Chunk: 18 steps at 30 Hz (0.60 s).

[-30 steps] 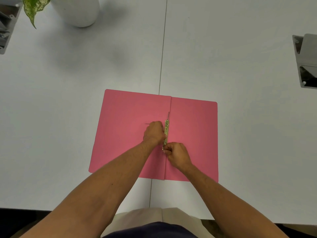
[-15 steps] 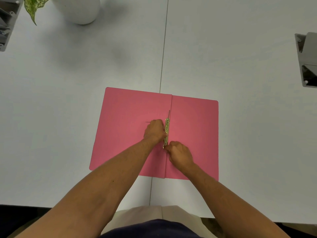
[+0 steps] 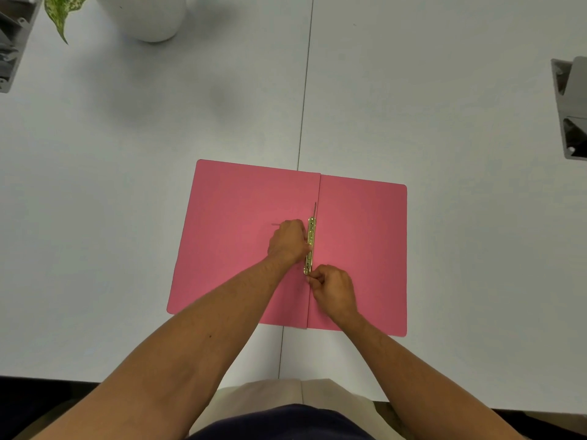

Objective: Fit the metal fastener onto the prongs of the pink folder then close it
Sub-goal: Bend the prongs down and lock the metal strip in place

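Note:
The pink folder (image 3: 362,249) lies open and flat on the white table, its fold running away from me. A gold metal fastener (image 3: 311,241) lies along the fold near the middle. One thin prong (image 3: 315,208) stands up just past its far end. My left hand (image 3: 287,241) presses on the fastener's left side with fingers curled. My right hand (image 3: 333,289) pinches the fastener's near end between its fingertips; what lies under those fingertips is hidden.
A white pot (image 3: 147,17) with a green leaf (image 3: 62,11) stands at the far left. Grey metal brackets sit at the left edge (image 3: 11,42) and the right edge (image 3: 571,106). A seam (image 3: 303,90) splits the table (image 3: 444,90). The near table edge is by my lap.
Both hands stay on the fastener at nearly the same place. The view has shifted slightly; the folder and fastener have not visibly moved.

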### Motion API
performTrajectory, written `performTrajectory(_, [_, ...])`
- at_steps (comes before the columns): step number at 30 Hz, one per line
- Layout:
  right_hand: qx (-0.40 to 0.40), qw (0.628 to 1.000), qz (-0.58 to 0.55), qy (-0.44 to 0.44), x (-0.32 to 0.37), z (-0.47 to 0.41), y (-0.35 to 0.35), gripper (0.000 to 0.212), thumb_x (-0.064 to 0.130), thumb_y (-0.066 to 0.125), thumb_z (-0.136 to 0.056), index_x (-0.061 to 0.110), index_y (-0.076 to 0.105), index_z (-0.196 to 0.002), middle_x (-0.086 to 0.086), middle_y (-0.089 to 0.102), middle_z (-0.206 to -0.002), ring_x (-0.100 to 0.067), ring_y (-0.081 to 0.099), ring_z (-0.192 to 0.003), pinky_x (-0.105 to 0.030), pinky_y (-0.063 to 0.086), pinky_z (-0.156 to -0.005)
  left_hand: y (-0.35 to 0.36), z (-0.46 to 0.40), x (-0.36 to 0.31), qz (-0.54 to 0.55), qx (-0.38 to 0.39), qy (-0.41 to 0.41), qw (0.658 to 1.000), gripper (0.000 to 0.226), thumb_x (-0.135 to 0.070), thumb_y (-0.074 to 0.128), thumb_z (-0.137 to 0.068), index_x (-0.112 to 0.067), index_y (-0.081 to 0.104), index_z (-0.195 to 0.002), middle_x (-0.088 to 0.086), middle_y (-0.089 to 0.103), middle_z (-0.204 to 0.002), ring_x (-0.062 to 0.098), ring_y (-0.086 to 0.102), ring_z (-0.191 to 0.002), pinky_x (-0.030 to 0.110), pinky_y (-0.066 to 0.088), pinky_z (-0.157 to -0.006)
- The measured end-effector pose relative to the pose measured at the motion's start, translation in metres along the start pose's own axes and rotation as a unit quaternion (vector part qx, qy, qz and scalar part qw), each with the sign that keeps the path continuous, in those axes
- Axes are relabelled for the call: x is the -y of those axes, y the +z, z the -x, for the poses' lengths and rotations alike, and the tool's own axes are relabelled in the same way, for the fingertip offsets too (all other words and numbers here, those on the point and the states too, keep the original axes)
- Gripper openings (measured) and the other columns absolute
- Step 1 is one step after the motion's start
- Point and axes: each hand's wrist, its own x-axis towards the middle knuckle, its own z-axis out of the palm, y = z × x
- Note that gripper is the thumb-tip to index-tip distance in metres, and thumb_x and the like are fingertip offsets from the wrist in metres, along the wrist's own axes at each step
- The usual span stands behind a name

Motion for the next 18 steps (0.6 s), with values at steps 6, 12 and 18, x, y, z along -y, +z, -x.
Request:
performTrajectory(6, [0.016,0.999,-0.039,0.026,0.002,0.000,0.003,0.006,0.012,0.071,-0.082,0.012,0.072,-0.076,-0.003,0.071,-0.073,-0.018,0.063,-0.063,-0.034,0.054,-0.064,0.002,-0.001,0.003,-0.004,-0.002,0.005,1.000,0.023,-0.006,0.077,-0.075,-0.014,0.056,-0.079,0.009,0.069,-0.094,0.026,0.067,-0.085,0.036,0.053,-0.067])
performTrajectory(12, [0.049,0.998,-0.040,0.014,0.003,0.004,0.000,0.004,0.013,0.070,-0.083,0.012,0.074,-0.082,-0.003,0.071,-0.077,-0.018,0.063,-0.066,-0.037,0.056,-0.069,0.001,-0.002,0.004,-0.006,-0.004,0.007,1.000,0.020,-0.006,0.076,-0.076,-0.014,0.057,-0.080,0.009,0.068,-0.096,0.027,0.067,-0.086,0.036,0.054,-0.069])
performTrajectory(18, [0.046,0.998,0.011,-0.036,0.001,0.007,-0.009,0.011,0.005,0.063,-0.086,0.006,0.073,-0.090,-0.012,0.069,-0.088,-0.024,0.062,-0.078,-0.038,0.052,-0.076,0.005,0.001,0.006,-0.003,-0.013,0.021,1.000,0.017,-0.006,0.074,-0.078,-0.013,0.058,-0.080,0.008,0.067,-0.091,0.025,0.066,-0.080,0.035,0.052,-0.065])
